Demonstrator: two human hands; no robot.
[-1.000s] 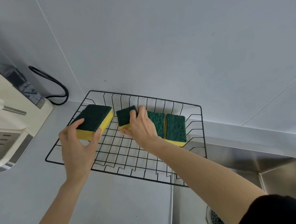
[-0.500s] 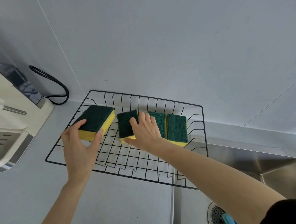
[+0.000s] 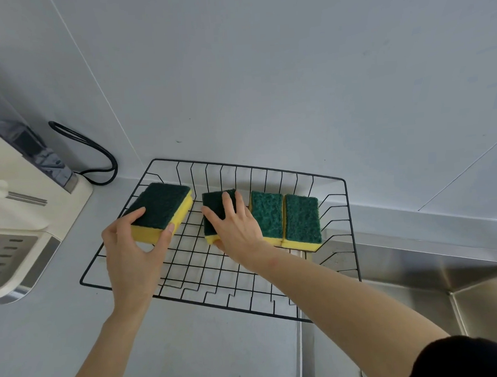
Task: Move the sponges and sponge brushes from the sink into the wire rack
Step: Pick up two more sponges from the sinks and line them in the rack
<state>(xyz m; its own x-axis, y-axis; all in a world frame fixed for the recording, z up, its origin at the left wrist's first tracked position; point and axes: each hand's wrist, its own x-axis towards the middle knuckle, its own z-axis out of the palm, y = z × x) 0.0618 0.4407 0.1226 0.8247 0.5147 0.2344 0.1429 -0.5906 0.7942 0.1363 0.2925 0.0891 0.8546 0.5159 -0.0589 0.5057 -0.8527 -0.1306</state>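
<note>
Countertop (image 3: 193, 358), pale grey and matte, fills the near ground, meeting the steel sink (image 3: 420, 300) at right, whose basin is mostly out of view. On the counter sits the black wire rack (image 3: 218, 301), its right end reaching over the sink edge. The left hand (image 3: 132, 252) grips a yellow sponge with a dark green scrub top (image 3: 162, 208) at its near end, thumb and fingers clamped on the sides, over the rack's left part. The right hand (image 3: 237, 226) lies fingers spread on a second sponge (image 3: 215, 211) in the rack's middle, pressing it down. Two more sponges (image 3: 286, 218) lie side by side, touching, at the right. A cream appliance (image 3: 21, 217) stands far left, its black cord (image 3: 95, 150) looping against the grey wall (image 3: 264, 72) behind.
</note>
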